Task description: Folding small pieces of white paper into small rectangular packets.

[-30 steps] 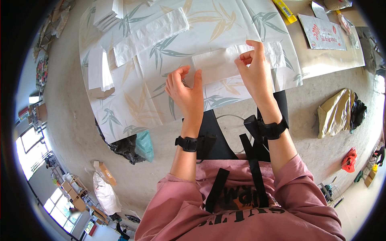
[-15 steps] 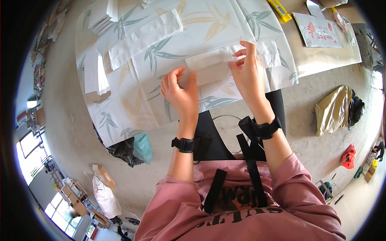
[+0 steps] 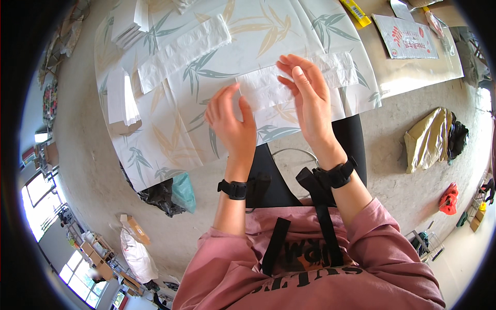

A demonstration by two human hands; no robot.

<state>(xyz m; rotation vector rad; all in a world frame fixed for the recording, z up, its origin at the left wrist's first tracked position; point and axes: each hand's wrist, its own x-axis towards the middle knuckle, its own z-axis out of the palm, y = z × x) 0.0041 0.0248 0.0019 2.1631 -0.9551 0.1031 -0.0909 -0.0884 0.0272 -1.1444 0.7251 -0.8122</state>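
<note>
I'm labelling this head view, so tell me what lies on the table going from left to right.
Stack of white sheets → long white bag → left hand → white bag being handled → right hand → printed card.

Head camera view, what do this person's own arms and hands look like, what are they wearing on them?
Both hands are bare, with no gloves. The left hand and right hand each have a black strap band at the wrist, like a watch or tracker. The forearms are uncovered; pink sleeves of a sweatshirt are pushed up near the elbows. Black harness straps hang across the chest between the arms.
</note>
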